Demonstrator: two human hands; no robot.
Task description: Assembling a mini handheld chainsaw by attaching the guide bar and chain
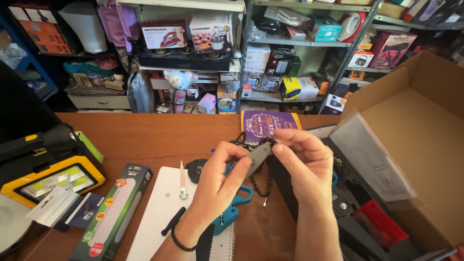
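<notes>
Both hands meet above the counter (145, 135): left hand (217, 181) and right hand (302, 162) pinch a small flat grey tag (259, 155) between fingertips, a black beaded chain (261, 186) dangling below it. Under the left hand lies a white spiral notebook (159, 212); beside the right, an open cardboard box (420, 140).

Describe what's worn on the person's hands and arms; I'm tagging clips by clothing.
Both forearms are bare, with no sleeves in view. The left hand has a thin black beaded bracelet around its wrist. The right hand wears no ring, watch or glove that shows.

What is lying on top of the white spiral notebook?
On the white spiral notebook lie a pale slim pen and a black pen. The left hand covers its right part, so anything there is hidden.
</notes>
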